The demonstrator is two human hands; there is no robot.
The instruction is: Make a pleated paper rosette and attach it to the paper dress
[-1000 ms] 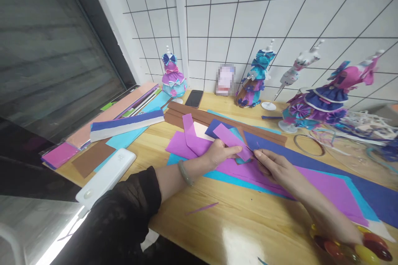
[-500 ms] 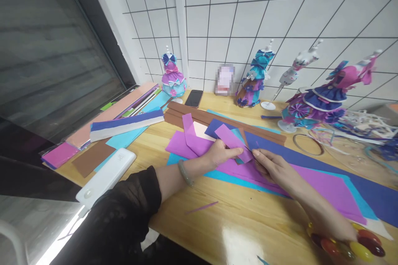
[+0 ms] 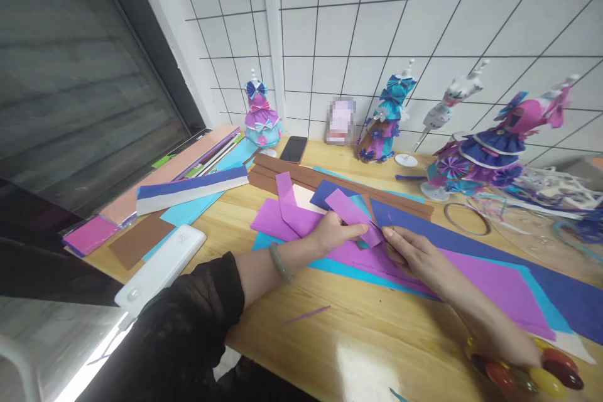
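Observation:
My left hand [image 3: 335,233] is closed on a short purple strip [image 3: 346,206], which looks like crepe paper or thin felt, with the thumb laid along it. Teal and brown pieces [image 3: 370,206] show right behind the strip. Close against its right end is my right hand [image 3: 411,247], thumb and fingers pinched together. A thin dark sliver shows at those fingertips; whether it is a blade or an edge of material I cannot tell. Under both hands lie a large purple sheet [image 3: 490,286], a light blue sheet [image 3: 372,279] and a dark blue sheet [image 3: 546,279].
Small dress forms stand by the tiled wall, one in a pink and blue dress [image 3: 261,116]. A phone [image 3: 294,149] lies at the back. A white power bank [image 3: 162,267] is at left, near stacked coloured sheets [image 3: 127,248]. A purple scrap [image 3: 307,314] lies in front.
Almost nothing differs. Both hands and the purple strip keep their places, and the loose purple scrap has barely shifted.

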